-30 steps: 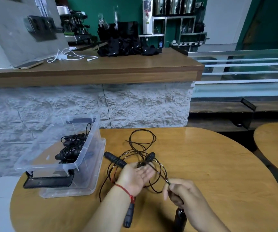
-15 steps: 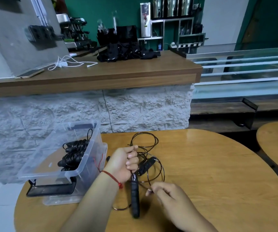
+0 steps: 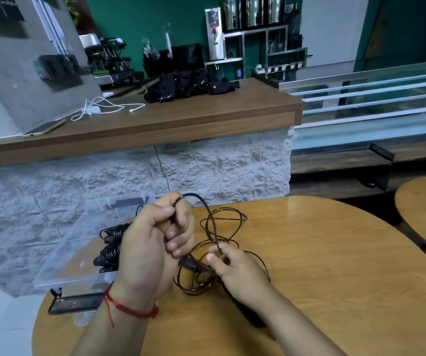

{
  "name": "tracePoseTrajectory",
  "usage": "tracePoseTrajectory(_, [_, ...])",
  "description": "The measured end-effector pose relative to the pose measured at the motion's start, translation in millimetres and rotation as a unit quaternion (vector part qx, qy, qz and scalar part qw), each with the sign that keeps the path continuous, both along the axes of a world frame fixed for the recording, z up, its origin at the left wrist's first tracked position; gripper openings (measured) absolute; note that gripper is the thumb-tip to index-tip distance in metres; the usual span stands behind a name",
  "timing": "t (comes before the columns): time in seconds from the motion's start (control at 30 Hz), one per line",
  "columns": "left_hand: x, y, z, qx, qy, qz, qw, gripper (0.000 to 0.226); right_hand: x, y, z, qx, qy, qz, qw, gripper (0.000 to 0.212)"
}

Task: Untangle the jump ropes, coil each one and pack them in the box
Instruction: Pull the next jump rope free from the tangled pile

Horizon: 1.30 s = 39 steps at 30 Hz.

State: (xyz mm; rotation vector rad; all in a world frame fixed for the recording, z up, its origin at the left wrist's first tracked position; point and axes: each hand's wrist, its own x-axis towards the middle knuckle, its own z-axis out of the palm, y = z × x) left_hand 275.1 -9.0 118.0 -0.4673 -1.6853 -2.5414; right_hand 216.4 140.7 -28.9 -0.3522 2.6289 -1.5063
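While two coiled ropes (image 3: 109,253) lie in the one clear box (image 3: 78,235), one tangled jump rope (image 3: 222,217) sprawls on the table (image 3: 335,265). The left hand (image 3: 155,242) grips a raised loop of it; the right hand (image 3: 235,271) pinches it lower.

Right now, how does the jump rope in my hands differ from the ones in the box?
The held rope sprawls in loose, tangled loops over the table; the boxed ropes are wound in tight coils. Your left hand and right hand both hold the held rope; the boxed ropes lie untouched. All look black.
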Motion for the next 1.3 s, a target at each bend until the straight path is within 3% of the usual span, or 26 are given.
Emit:
tracePoseTrajectory(0.07, [1, -4, -2, 0.013, 0.017, -0.004, 1.000, 0.012, -3, 2, -5, 0.028, -0.012, 0.011, 0.999, 0.028])
tracePoseTrajectory(0.17, [-12, -15, -28, -0.030, -0.063, 0.060, 0.996, 0.016, -1, 3, -7, -0.027, 0.003, -0.032, 0.999, 0.038])
tracePoseTrajectory(0.27, [-32, -25, -74, -0.229, -0.131, 0.219, 0.940, 0.032, 0, 6, 3, -0.136, 0.007, -0.054, 0.989, 0.035])
tracePoseTrajectory(0.3, [-34, -25, -86, -0.291, -0.138, 0.235, 0.917, 0.029, 0, 9, 9, -0.162, 0.015, -0.052, 0.985, 0.035])
tracePoseTrajectory(0.37, [-36, -20, -106, -0.327, -0.156, 0.179, 0.915, 0.026, 1, 13, 23, -0.199, 0.033, -0.034, 0.979, 0.034])
tracePoseTrajectory(0.47, [-40, -9, -119, -0.325, -0.114, 0.072, 0.936, 0.031, 0, 13, 39, -0.190, 0.054, 0.009, 0.980, 0.034])
tracePoseTrajectory(0.53, [-44, -2, -120, -0.393, -0.057, 0.085, 0.914, 0.019, -4, 13, 45, -0.138, 0.052, 0.030, 0.989, 0.033])
tracePoseTrajectory(0.6, [-42, 5, -121, -0.441, -0.032, 0.122, 0.888, 0.023, -4, 13, 47, -0.100, 0.058, 0.030, 0.993, 0.037])
tracePoseTrajectory(0.7, [-39, 13, -127, -0.459, 0.008, 0.160, 0.874, 0.019, 0, 17, 58, -0.134, 0.065, 0.039, 0.988, 0.035])
tracePoseTrajectory(0.8, [-60, -1, -147, -0.557, -0.026, 0.198, 0.806, 0.024, 4, 19, 70, -0.203, 0.088, 0.051, 0.974, 0.030])
tracePoseTrajectory(0.9, [-78, -17, -157, -0.634, -0.096, 0.162, 0.750, 0.031, 13, 19, 78, -0.245, 0.114, 0.038, 0.962, 0.032])
tracePoseTrajectory(1.0, [-79, -20, -161, -0.624, -0.189, 0.094, 0.752, 0.038, 21, 19, 84, -0.302, 0.129, 0.005, 0.945, 0.036])
tracePoseTrajectory(1.07, [-74, -17, -165, -0.606, -0.234, 0.098, 0.754, 0.037, 24, 19, 86, -0.303, 0.149, 0.007, 0.941, 0.037])
tracePoseTrajectory(1.23, [-66, -11, -154, -0.733, -0.143, 0.169, 0.644, 0.046, 12, 23, 75, -0.244, 0.166, -0.016, 0.955, 0.030])
tracePoseTrajectory(1.3, [-63, -13, -140, -0.768, -0.128, 0.151, 0.609, 0.042, 6, 26, 66, -0.230, 0.143, -0.010, 0.963, 0.044])
